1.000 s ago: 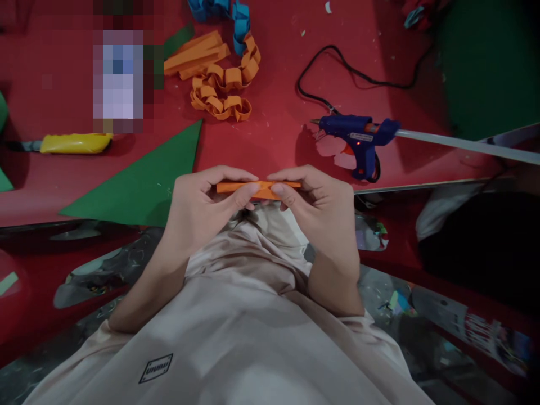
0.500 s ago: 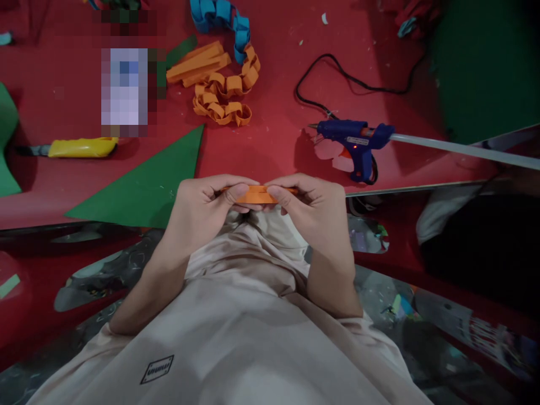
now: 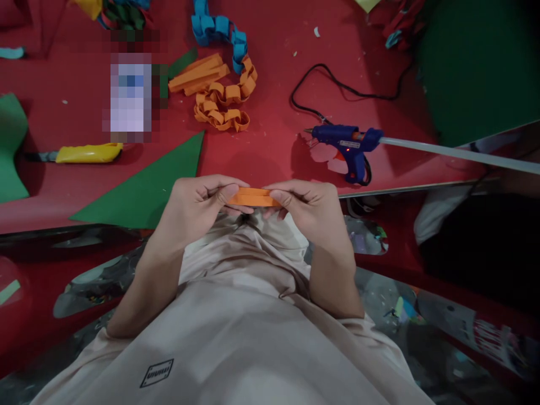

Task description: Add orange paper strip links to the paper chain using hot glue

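An orange paper strip (image 3: 253, 197) is stretched level between my hands, just in front of the table edge. My left hand (image 3: 206, 199) pinches its left end between thumb and fingers. At the right end, my right hand (image 3: 297, 202) is closed on the same strip. Beyond them on the red table (image 3: 270, 152) lies a paper chain with an orange part (image 3: 232, 93) and a blue part (image 3: 217, 27). Loose orange strips (image 3: 200, 76) lie beside the chain. A blue glue gun (image 3: 352, 143) rests on its side to the right, its small light glowing.
A green triangular sheet (image 3: 156, 185) overhangs the front edge at left. Behind it are a yellow cutter (image 3: 88, 153) and a pixelated object (image 3: 130, 95). A black cord (image 3: 337, 84) and long glue stick (image 3: 455, 154) extend from the glue gun. Another green sheet (image 3: 481, 67) lies right.
My hands have drawn slightly apart, and more of the orange strip shows between them. The view has shifted a little, so the table items appear slightly lower.
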`<state>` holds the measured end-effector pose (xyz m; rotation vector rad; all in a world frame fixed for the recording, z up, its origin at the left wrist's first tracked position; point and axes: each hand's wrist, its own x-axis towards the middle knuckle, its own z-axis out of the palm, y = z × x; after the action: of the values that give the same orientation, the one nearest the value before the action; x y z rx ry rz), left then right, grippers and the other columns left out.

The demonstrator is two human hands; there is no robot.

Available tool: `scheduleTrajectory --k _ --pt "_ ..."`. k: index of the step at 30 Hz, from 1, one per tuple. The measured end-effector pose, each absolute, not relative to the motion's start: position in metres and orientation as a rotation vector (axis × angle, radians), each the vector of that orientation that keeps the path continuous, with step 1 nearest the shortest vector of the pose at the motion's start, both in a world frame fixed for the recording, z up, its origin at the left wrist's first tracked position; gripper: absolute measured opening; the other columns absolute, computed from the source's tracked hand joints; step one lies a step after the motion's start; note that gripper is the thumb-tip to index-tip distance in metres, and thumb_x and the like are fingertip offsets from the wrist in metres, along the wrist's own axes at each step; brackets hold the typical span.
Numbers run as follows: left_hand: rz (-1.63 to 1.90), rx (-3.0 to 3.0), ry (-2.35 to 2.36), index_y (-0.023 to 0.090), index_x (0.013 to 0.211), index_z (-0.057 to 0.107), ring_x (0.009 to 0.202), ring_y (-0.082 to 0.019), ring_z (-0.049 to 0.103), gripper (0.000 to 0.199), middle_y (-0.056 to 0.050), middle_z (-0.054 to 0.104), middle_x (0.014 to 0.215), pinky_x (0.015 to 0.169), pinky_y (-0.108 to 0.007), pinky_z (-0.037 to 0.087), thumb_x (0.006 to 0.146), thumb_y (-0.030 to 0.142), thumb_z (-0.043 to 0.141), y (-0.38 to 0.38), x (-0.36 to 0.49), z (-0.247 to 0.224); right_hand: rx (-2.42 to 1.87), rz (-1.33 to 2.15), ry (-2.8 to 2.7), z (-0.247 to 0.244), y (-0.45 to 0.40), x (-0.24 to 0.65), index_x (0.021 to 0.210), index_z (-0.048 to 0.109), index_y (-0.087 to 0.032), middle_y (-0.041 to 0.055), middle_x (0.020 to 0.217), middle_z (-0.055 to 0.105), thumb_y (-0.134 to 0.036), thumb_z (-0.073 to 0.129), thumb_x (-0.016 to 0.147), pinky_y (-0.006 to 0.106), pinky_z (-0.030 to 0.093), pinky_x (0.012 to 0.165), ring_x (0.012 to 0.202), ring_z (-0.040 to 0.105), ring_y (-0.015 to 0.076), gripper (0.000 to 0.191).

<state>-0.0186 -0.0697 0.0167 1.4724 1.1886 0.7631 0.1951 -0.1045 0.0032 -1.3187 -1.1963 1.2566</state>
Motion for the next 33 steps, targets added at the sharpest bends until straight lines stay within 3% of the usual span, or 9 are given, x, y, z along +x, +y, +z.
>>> scheduleTrajectory --k 4,7,9,16,19,22,24,28,33 --pt "0.837 1.839 0.963 0.026 0.125 0.075 0.092 -0.02 0.08 0.038 -0.006 0.08 0.113 0.08 -0.025 0.066 0.093 0.046 0.074 -0.066 -0.031 0.012 -1.306 1.313 -1.149 0.01 -0.106 0.197 0.097 0.083 -0.017 0.0011 0.066 0.077 -0.034 0.073 0.093 0.02 0.057 0.05 0.054 0.073 0.0131 0.019" --pt "0.981 2.175 0.82 0.031 0.112 0.079 0.105 -0.019 0.077 0.023 -0.003 0.078 0.123 0.091 -0.027 0.063 0.089 0.032 0.08 -0.063 -0.035 0.007 -1.265 1.343 -1.144 0.013 -0.105 0.198 0.098 0.083 -0.018 0.0022 0.072 0.079 -0.037 0.074 0.092 0.019 0.056 0.049 0.054 0.073 0.0124 0.021" --pt "1.097 2.278 0.797 0.033 0.104 0.08 0.103 -0.017 0.077 0.014 -0.001 0.079 0.118 0.092 -0.028 0.062 0.091 0.027 0.078 -0.06 -0.035 0.004 -1.247 1.364 -1.142 0.015 -0.105 0.198 0.099 0.083 -0.018 0.0022 0.072 0.079 -0.038 0.075 0.091 0.019 0.057 0.049 0.055 0.073 0.0123 0.023" --pt "1.251 2.354 0.747 0.032 0.102 0.08 0.093 -0.014 0.078 0.014 0.0 0.081 0.108 0.084 -0.025 0.062 0.089 0.026 0.08 -0.058 -0.026 -0.002 -1.217 1.383 -1.207 0.015 -0.103 0.196 0.105 0.081 -0.018 0.0016 0.074 0.078 -0.04 0.075 0.092 0.021 0.058 0.054 0.059 0.073 0.0129 0.026" --pt "1.323 2.322 0.84 0.03 0.098 0.081 0.087 -0.014 0.077 0.012 0.0 0.081 0.101 0.08 -0.024 0.062 0.088 0.023 0.081 -0.06 -0.02 0.0 -1.159 1.26 -1.295 0.011 -0.104 0.193 0.119 0.076 -0.023 0.0021 0.09 0.081 -0.036 0.078 0.09 0.024 0.062 0.067 0.074 0.077 0.0145 0.032" --pt "1.315 2.194 0.967 0.028 0.094 0.082 0.083 -0.013 0.077 0.01 0.001 0.081 0.094 0.078 -0.024 0.062 0.087 0.021 0.082 -0.063 -0.014 0.003 -1.128 0.982 -1.435 0.006 -0.103 0.191 0.108 0.08 -0.024 0.0034 0.102 0.081 -0.028 0.079 0.09 0.026 0.062 0.079 0.089 0.076 0.0156 0.018" --pt "1.282 2.064 1.042 0.027 0.089 0.082 0.08 -0.013 0.077 0.006 0.001 0.081 0.089 0.075 -0.024 0.062 0.086 0.021 0.082 -0.065 -0.01 0.005 -1.123 0.807 -1.516 0.003 -0.102 0.19 0.097 0.081 -0.023 0.0034 0.098 0.081 -0.024 0.077 0.091 0.025 0.061 0.079 0.09 0.075 0.015 0.007" --pt "1.245 1.791 1.181 0.023 0.086 0.081 0.073 -0.014 0.076 0.006 0.0 0.08 0.082 0.067 -0.023 0.062 0.082 0.025 0.086 -0.068 -0.005 0.003 -1.113 0.714 -1.539 -0.002 -0.102 0.188 0.095 0.081 -0.023 0.0025 0.094 0.081 -0.021 0.076 0.091 0.025 0.061 0.078 0.086 0.075 0.0145 0.006" --pt "1.19 1.535 1.239 0.021 0.092 0.079 0.071 -0.014 0.076 0.018 0.0 0.079 0.086 0.07 -0.024 0.066 0.08 0.03 0.087 -0.071 0.001 0.001 -1.245 0.927 -1.308 0.0 -0.106 0.183 0.11 0.076 -0.026 0.0022 0.102 0.08 -0.029 0.076 0.091 0.029 0.064 0.079 0.084 0.077 0.0164 0.019"
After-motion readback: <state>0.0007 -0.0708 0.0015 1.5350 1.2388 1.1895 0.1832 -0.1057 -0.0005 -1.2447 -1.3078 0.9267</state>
